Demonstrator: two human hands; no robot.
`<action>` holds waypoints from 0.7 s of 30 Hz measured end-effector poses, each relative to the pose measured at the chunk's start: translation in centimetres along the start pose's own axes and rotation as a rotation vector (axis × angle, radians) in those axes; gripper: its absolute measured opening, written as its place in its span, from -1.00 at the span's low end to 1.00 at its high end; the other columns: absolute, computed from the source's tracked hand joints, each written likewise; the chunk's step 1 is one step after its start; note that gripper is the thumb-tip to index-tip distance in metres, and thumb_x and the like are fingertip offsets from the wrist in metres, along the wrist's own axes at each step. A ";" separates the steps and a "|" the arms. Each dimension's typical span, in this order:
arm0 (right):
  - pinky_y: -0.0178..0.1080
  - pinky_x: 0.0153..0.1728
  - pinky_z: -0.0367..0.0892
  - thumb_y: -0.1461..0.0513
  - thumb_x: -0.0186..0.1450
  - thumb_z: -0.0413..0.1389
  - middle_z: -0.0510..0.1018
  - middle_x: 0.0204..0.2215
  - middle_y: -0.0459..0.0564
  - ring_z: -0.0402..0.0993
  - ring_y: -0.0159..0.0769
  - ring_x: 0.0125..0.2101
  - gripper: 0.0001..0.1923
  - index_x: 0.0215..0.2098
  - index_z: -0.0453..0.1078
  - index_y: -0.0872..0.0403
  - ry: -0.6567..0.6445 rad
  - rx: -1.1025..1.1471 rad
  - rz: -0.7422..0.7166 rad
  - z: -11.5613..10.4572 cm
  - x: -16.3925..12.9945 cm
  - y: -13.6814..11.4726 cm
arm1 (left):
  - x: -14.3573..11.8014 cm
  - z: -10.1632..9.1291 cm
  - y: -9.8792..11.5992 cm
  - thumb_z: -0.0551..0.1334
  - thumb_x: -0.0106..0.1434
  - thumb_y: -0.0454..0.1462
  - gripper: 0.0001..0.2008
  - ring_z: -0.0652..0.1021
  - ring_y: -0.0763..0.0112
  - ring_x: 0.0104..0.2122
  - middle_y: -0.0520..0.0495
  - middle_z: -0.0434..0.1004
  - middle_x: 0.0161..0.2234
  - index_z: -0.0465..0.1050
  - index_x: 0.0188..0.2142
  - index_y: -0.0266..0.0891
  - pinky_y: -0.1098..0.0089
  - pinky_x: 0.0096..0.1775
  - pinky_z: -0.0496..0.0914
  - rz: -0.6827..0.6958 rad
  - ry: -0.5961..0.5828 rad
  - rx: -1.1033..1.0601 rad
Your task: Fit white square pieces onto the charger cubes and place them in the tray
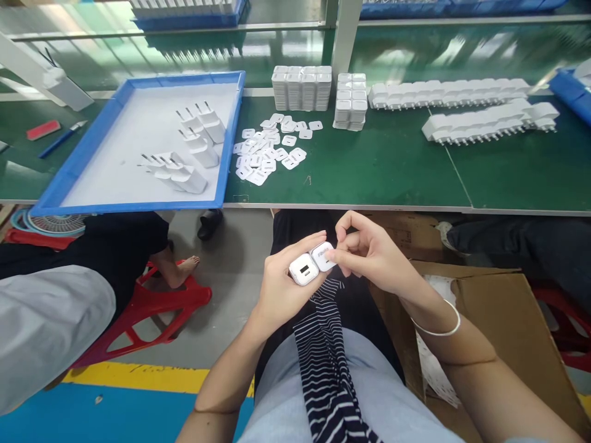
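Side by side in my left hand [284,280] are two white charger plugs, their square port ends facing up. The left charger [303,269] shows a dark slot and a smaller one. Over the end of the right charger lies a thin white label [321,252] with faint grey print. My right hand [364,249] pinches at the right edge of this label, thumb and fingertips closed against it; the fingertips hide part of it. Many similar loose white labels [258,157] with slots lie scattered on the green table [378,172].
A blue-rimmed tray [224,154] holds several chargers, pins up. Stacked chargers [302,89] and charger rows [447,93] stand behind. A blue knife [62,139] lies left. Below are an open cardboard box [503,332], a red stool [157,304] and a seated person [55,320].
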State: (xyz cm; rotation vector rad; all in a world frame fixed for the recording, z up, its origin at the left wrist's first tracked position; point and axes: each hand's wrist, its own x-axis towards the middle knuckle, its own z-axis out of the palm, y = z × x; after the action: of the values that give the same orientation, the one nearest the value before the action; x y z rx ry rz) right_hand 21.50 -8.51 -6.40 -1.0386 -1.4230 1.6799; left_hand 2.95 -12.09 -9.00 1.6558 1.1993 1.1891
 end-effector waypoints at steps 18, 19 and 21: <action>-0.09 -0.12 0.35 0.21 0.27 0.31 0.59 -0.15 0.12 0.50 -0.11 -0.17 -0.73 -0.09 0.50 0.17 0.307 -0.988 -0.045 -3.1 17.5 -2.9 | -0.9 -1.3 -4.7 0.47 0.17 -0.29 -0.51 0.68 0.22 -0.06 -0.13 0.67 -0.01 0.53 0.10 -0.10 0.33 -0.02 0.59 -0.106 0.102 -0.232; -0.06 -0.10 0.37 0.21 0.23 0.35 0.58 -0.12 0.16 0.51 -0.05 -0.13 -0.67 -0.09 0.50 0.20 0.303 -1.038 -0.002 -3.1 18.7 -3.3 | -1.0 -1.2 -4.7 0.47 0.17 -0.29 -0.40 0.68 0.23 -0.06 -0.12 0.67 -0.01 0.44 0.20 -0.08 0.32 -0.02 0.59 -0.118 0.097 -0.252; -0.02 -0.08 0.40 0.24 0.13 0.43 0.59 -0.12 0.21 0.52 0.03 -0.10 -0.58 -0.10 0.50 0.24 0.287 -1.124 0.055 -2.8 20.5 -3.9 | -1.0 -1.0 -4.8 0.47 0.17 -0.29 -0.25 0.68 0.23 -0.06 -0.12 0.68 -0.02 0.27 0.31 -0.06 0.31 -0.02 0.59 -0.143 0.099 -0.296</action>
State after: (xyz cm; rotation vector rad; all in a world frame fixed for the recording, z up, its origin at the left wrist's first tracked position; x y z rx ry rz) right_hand 15.07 11.47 -5.63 -1.7986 -2.1587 0.5937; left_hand 0.60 -11.71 -13.43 1.2852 1.1191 1.3007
